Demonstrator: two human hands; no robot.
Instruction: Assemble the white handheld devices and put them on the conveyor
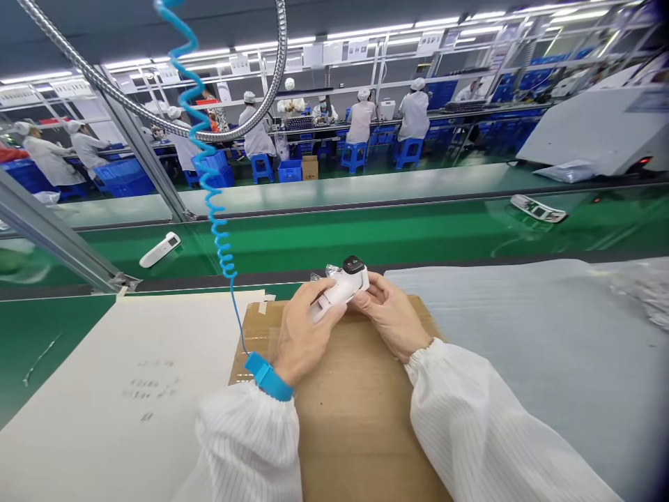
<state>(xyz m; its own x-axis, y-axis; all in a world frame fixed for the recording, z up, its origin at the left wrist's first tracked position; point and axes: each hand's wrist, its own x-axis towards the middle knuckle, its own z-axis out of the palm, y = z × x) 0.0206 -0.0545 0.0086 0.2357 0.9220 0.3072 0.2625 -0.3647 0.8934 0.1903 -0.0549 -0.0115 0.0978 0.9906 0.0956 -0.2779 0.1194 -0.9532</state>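
Observation:
Over a cardboard sheet (360, 411), my left hand (306, 331) wraps round the body of a white handheld device (342, 289) with a black end piece (353, 264). The fingers of my right hand (391, 314) pinch the same device near its black end. A bit of clear plastic shows just behind the device; whether it touches it I cannot tell. My left wrist wears a blue wrist strap (269, 376) joined to a coiled blue cord (214, 188). Fingertips under the device are partly hidden.
Beyond the cardboard runs a green conveyor belt (293, 240). On it lie a similar white device (159, 250) at left and an open white shell part (538, 208) at right. White paper (130, 362) is at left, foam sheeting (548, 335) at right. A metal hose (172, 125) hangs overhead.

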